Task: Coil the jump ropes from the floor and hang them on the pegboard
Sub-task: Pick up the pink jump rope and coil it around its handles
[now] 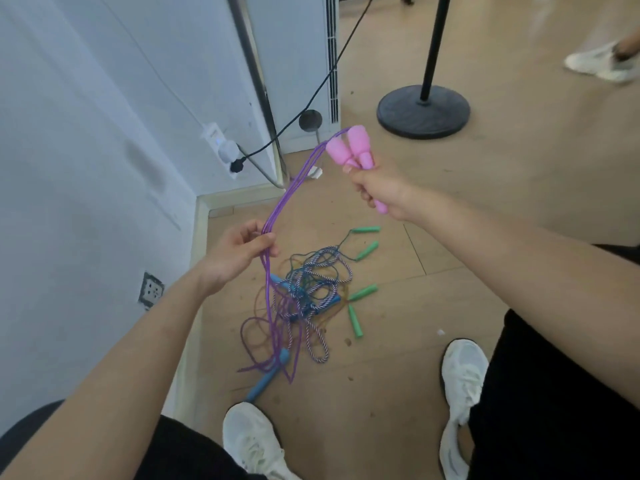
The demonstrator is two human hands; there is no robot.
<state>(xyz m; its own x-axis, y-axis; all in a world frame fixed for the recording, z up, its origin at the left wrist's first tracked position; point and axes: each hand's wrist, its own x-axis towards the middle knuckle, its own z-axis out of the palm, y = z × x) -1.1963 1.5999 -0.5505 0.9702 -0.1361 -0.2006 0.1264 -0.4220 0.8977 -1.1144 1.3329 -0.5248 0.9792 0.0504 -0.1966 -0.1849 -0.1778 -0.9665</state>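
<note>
The right hand point(377, 190), just right of the frame's centre, is clenched around two pink handles point(349, 147), which are held side by side with their thick ends pointing up and away. From those ends, several strands of the purple jump rope point(294, 188) are seen arching down to the left. The strands are gathered in the left hand point(239, 252), left of centre, where they are pinched between the thumb and curled fingers. Below that hand the purple rope is let hang, and its loops are spread on the wooden floor point(433, 289).

A tangled pile of ropes point(311, 289) is seen on the floor in the middle of the frame, below and between the two hands. A blue-and-white braided rope point(320, 344) is mixed into it with thinner cords. Four green handles point(365, 230) are laid along the right edge of the pile, and a blue handle point(266, 382) is set at its lower left, crossed by the purple loops.

At the bottom of the frame, two white shoes point(249, 441) and black trouser legs point(554, 393) are shown. The left side is filled by a white wall point(86, 133) with a socket point(151, 291) low down and a plugged-in socket point(221, 150) higher up. In the upper right, the round black base of a stand point(422, 110) is placed on the floor, and another person's white shoe point(599, 64) is blurred at the edge.
</note>
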